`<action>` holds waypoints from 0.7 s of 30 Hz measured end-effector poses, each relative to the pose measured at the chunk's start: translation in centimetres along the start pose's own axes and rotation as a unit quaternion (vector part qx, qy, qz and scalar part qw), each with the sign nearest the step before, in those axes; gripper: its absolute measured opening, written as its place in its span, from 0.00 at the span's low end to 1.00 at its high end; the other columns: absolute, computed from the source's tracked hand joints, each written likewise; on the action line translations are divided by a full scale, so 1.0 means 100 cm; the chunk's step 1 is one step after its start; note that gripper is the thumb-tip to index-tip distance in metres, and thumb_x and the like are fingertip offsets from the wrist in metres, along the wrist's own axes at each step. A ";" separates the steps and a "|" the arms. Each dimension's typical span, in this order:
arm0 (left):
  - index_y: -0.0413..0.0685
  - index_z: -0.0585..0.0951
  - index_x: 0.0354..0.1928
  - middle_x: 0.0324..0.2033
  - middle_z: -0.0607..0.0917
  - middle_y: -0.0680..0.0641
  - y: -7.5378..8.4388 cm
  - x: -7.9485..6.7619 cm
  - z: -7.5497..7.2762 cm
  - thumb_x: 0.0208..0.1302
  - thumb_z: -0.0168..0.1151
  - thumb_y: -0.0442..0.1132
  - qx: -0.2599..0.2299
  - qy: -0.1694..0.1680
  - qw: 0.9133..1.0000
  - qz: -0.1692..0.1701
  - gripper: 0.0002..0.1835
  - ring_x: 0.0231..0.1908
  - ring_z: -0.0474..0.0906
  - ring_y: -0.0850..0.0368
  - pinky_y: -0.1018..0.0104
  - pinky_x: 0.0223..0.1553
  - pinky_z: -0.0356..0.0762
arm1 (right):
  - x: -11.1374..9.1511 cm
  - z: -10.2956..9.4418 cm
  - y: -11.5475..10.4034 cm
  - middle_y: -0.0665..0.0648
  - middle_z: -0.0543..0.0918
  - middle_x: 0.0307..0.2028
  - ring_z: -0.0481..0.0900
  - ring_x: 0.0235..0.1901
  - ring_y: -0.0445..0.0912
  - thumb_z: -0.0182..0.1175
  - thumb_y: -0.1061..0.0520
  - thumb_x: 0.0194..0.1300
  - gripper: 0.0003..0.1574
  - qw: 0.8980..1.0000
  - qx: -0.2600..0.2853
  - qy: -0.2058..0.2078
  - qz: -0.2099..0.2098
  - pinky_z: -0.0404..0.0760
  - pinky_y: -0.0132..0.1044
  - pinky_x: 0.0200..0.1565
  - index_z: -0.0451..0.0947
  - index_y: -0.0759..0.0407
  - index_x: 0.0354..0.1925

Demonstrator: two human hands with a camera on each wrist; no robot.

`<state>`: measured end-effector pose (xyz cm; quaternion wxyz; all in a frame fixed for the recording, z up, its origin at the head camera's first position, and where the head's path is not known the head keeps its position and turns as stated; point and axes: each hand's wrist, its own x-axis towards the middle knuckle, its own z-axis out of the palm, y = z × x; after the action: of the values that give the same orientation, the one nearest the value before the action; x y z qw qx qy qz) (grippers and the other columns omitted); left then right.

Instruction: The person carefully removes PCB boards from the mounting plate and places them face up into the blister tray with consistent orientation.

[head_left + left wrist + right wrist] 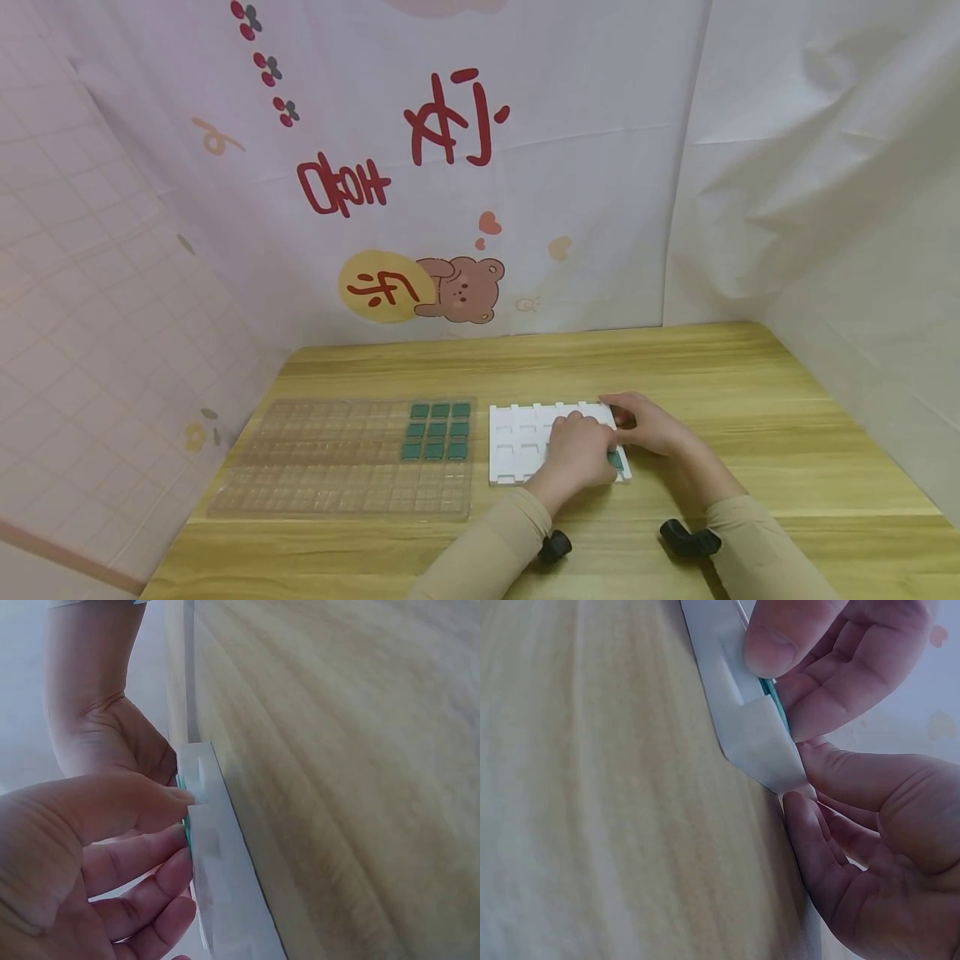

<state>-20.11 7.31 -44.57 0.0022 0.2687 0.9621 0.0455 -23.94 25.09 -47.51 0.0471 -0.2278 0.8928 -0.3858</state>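
Note:
A white slotted tray (516, 437) lies flat on the wooden table. My left hand (576, 454) reaches over its right part and hides several slots. In the left wrist view, the left thumb and fingertips pinch at a thin green square piece (187, 829) set in the tray by its edge. My right hand (654, 425) is at the tray's right side; in the right wrist view its thumb and index finger hold the tray's corner (769, 746). Part of a green piece (617, 461) shows under the left hand in the head view.
Left of the white tray lies a clear plastic tray (315, 477) with many small compartments. Several green square pieces (437, 430) sit in rows at its upper right. Black wrist mounts (688, 540) are at both forearms. Printed cloth (585, 183) hangs behind the table.

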 end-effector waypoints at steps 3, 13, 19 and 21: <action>0.66 0.77 0.22 0.22 0.73 0.63 -0.002 0.001 0.001 0.45 0.76 0.50 -0.010 -0.004 1.000 0.000 0.12 0.31 0.65 0.61 0.63 0.38 0.63 | 0.000 0.000 0.000 0.67 0.75 0.53 0.70 0.43 0.50 0.73 0.59 0.56 0.43 1.000 0.003 -0.001 0.003 0.73 0.40 0.47 0.67 0.76 0.64; 0.66 0.78 0.24 0.22 0.73 0.64 -0.004 0.000 0.000 0.45 0.75 0.49 -0.025 -0.002 1.000 0.004 0.12 0.31 0.64 0.61 0.65 0.35 0.62 | 0.000 0.000 0.001 0.68 0.74 0.53 0.71 0.43 0.50 0.73 0.58 0.56 0.44 1.000 0.008 -0.003 0.011 0.74 0.39 0.46 0.67 0.75 0.65; 0.67 0.80 0.25 0.23 0.73 0.64 -0.005 0.001 0.002 0.44 0.76 0.50 -0.030 0.007 1.000 0.007 0.11 0.31 0.65 0.62 0.66 0.34 0.62 | 0.001 -0.001 0.000 0.70 0.73 0.55 0.71 0.43 0.50 0.73 0.58 0.57 0.44 1.000 0.012 -0.003 0.007 0.75 0.38 0.46 0.67 0.76 0.64; 0.67 0.82 0.28 0.23 0.74 0.64 -0.005 0.001 0.002 0.44 0.76 0.51 -0.031 0.009 0.999 0.010 0.10 0.32 0.65 0.62 0.66 0.34 0.62 | 0.001 -0.001 0.000 0.70 0.74 0.54 0.71 0.43 0.50 0.73 0.58 0.56 0.44 1.000 0.010 -0.001 0.002 0.75 0.38 0.46 0.67 0.77 0.64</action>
<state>-20.45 6.91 -44.80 0.0012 0.2773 0.9576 0.0775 -24.01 25.11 -47.42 0.0513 -0.2262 0.8892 -0.3943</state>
